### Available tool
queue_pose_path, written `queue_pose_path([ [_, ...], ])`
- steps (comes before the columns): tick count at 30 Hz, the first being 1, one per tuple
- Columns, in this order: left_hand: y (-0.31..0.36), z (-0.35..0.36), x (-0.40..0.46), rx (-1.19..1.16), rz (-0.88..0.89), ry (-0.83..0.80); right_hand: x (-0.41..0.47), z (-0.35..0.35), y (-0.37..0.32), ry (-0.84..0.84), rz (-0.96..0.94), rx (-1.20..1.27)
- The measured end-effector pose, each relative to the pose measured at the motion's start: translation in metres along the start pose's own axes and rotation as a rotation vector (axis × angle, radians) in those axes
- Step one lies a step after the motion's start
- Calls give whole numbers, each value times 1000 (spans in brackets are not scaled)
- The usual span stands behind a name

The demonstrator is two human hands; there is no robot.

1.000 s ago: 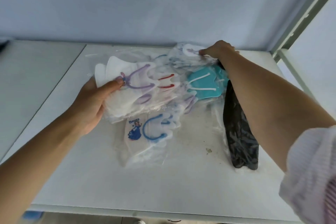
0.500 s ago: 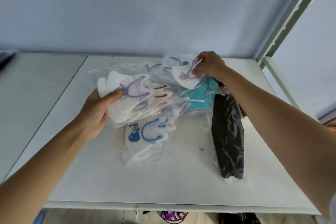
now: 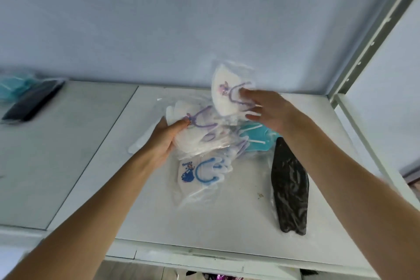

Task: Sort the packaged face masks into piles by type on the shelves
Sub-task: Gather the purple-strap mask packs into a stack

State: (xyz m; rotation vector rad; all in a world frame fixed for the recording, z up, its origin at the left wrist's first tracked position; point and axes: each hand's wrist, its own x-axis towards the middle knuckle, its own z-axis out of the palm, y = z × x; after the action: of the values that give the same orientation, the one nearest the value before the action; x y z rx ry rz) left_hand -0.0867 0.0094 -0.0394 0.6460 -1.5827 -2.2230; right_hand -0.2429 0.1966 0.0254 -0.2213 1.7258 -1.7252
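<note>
Lifted clear above the pile: a white packaged mask with purple loops (image 3: 229, 95), pinched at its right edge by the right hand (image 3: 264, 109), fingers loosely spread around it. Gripped lower left by the left hand (image 3: 166, 141): a stack of white purple-looped masks (image 3: 200, 136), thumb on top. Lying flat on the white shelf (image 3: 227, 223): a blue-print mask (image 3: 200, 173), a teal mask (image 3: 256, 138), a black mask (image 3: 289, 188) at the right. Far left, on the neighbouring shelf (image 3: 56, 166): a teal pile (image 3: 16, 85) beside a dark pile (image 3: 31, 103).
</note>
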Motion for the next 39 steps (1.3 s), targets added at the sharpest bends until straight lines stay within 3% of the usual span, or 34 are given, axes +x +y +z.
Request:
queue_pose_path([
  [2,3,4,-1,-17,-32,-32,-11,28,15,-62,39,-132],
  [6,17,-1,-7,-87,-145,-149,-13,68,37,43,-3,-198],
  [12,41,-40,-20,136,-148,52,-8,113,40,147,-100,-304],
  [17,72,-105,-26,189,-168,118,-10,163,40,-165,92,-16],
  [20,88,-157,-24,258,-163,113,-6,209,47,-244,86,-15],
  [30,129,-323,12,373,-198,137,27,384,84,-97,-3,-97],
  [39,131,-373,99,449,-195,50,103,437,91,124,12,-214],
])
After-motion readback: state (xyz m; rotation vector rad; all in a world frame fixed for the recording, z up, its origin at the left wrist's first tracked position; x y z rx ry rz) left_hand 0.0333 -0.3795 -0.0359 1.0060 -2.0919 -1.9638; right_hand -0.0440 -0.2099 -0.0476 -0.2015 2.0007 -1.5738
